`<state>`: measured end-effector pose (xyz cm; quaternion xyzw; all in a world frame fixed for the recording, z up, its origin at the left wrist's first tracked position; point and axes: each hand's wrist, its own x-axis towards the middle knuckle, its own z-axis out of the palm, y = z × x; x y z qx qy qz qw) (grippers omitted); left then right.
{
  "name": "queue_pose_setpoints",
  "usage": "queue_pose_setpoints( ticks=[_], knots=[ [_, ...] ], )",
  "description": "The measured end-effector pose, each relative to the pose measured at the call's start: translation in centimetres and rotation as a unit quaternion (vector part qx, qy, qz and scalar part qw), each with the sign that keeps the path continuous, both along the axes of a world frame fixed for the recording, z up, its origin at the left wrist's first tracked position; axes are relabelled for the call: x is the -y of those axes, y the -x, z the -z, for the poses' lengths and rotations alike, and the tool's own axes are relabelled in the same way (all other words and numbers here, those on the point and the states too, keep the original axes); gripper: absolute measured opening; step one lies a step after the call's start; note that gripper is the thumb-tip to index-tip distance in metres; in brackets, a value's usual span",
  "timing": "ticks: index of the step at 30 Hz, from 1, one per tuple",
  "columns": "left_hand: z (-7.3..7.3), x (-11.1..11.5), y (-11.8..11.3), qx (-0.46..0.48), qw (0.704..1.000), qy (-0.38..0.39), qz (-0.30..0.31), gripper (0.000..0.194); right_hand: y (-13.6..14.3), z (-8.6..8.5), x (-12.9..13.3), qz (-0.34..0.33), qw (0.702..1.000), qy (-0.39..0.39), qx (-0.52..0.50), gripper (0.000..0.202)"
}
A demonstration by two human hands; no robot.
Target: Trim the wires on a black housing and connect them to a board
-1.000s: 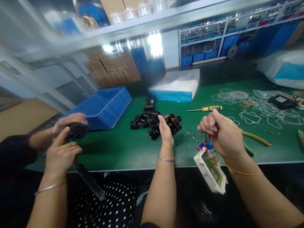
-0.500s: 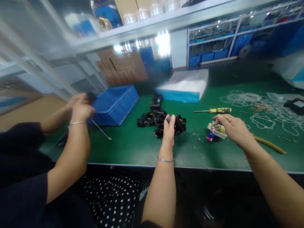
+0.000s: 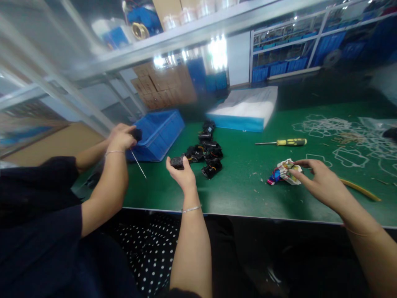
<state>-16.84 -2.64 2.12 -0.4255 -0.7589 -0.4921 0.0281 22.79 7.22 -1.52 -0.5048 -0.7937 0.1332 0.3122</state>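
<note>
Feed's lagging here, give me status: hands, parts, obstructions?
Left hand shut on black part. Right hand open, fingertips touching white wired module. Co-worker's hands apart, at blue bin.

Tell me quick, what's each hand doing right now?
Left hand: closed on a small black part.
Right hand: open, fingers touching the white wired module on the table.
</note>
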Motion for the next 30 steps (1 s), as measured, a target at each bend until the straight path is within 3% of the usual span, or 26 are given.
queue_pose_setpoints(
  ticks=[3,6,9,12,16,20,22,25,27,30],
  knots=[
    [1.0,0.2,0.0,-0.003,0.997,0.031,-0.075,0.066,-1.0,1.1,0.5,-0.022,1.0,0.004,-0.018,0.055],
    [2.8,-0.6,-0.4,-0.054,0.978,0.134,-0.148,0.061,-1.3,1.9,0.9,-0.008,1.0,0.001,-0.003,0.071],
    [4.6,-1.6,-0.4,-0.105,0.969,0.193,-0.117,0.048,-1.1,2.7,0.4,0.001,1.0,0.0,0.003,0.084],
    [5.4,-2.1,-0.2,-0.113,0.966,0.216,-0.087,0.048,-0.7,3.6,-0.8,-0.005,1.0,0.011,-0.004,0.097],
    [4.1,-2.1,-1.0,-0.092,0.971,0.205,-0.087,0.057,0.3,4.4,-2.4,-0.032,0.998,0.051,-0.023,0.098],
    [1.5,-1.5,-4.0,-0.144,0.981,0.067,-0.111,0.058,1.3,4.0,-2.5,-0.009,0.999,0.016,-0.029,0.088],
    [0.5,-1.5,-6.2,-0.148,0.988,0.004,-0.044,0.054,1.7,2.9,-1.8,0.011,0.999,-0.026,-0.026,0.087],
    [0.5,-2.0,-9.7,-0.054,0.979,-0.024,0.196,0.047,2.6,0.3,-0.4,0.036,0.993,-0.112,-0.011,0.083],
    [1.4,-2.8,-12.1,0.068,0.934,0.017,0.35,0.052,3.3,-2.0,0.8,0.038,0.985,-0.167,-0.006,0.079],
    [3.3,-4.4,-15.1,0.218,0.857,0.064,0.462,0.075,4.3,-5.2,2.5,0.022,0.974,-0.223,-0.014,0.077]
  ],
)
